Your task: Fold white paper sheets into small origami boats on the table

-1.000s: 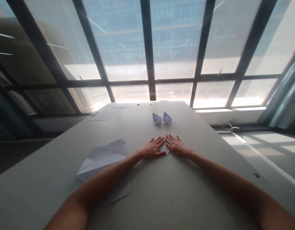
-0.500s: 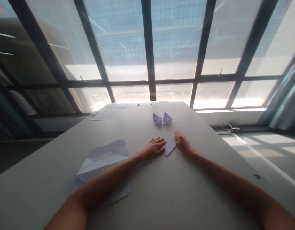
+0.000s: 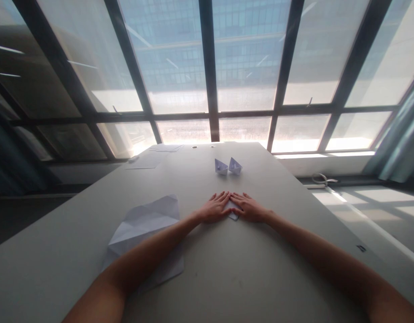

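A small folded piece of white paper [image 3: 233, 216] lies on the white table [image 3: 227, 269], mostly covered by my hands. My left hand [image 3: 215, 209] rests flat over its left side with the fingers stretched out. From the other side my right hand [image 3: 250, 209] lies on the paper's right part, fingers straight and their tips meeting those of my left hand. Beyond my hands stand two folded paper boats [image 3: 221, 168], side by side. Under and beside my left forearm is a large creased sheet of paper [image 3: 146, 224], partly hidden by the arm.
Flat paper sheets [image 3: 146, 159] lie at the table's far left. Two round holes are set near the far edge. A small dark mark or clip [image 3: 361, 248] shows near the right edge. Large windows stand behind, and a coiled white cable [image 3: 319, 179] is at the right.
My right hand has moved left onto the folded paper, and its fingertips have come against my left hand. My left hand has stayed almost in place.
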{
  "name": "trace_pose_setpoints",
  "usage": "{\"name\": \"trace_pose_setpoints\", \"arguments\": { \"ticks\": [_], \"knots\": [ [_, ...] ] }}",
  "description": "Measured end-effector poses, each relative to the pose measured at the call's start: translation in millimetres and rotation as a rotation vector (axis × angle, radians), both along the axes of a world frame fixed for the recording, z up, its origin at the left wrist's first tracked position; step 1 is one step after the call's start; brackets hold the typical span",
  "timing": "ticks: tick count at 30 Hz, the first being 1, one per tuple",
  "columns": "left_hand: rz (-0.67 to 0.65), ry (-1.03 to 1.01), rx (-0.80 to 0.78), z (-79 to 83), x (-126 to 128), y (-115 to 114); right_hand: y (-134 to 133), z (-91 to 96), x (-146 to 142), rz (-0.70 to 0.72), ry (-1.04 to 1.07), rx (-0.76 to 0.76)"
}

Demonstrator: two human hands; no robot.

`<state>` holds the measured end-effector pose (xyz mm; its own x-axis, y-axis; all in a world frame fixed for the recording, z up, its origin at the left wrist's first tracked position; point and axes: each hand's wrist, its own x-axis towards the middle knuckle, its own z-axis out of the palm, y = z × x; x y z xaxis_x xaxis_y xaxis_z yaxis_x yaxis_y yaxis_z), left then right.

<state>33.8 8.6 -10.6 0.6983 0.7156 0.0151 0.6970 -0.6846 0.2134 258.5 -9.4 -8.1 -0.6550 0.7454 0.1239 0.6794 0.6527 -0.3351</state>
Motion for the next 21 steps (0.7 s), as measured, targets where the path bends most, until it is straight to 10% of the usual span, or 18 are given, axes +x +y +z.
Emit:
{"name": "trace_pose_setpoints", "arguments": {
  "ticks": [21],
  "knots": [
    [0.25,-0.064,0.071,-11.6,-1.2,6.2,-2.8,0.1,-0.2,-0.079,-0.039,0.015]
  ]
}}
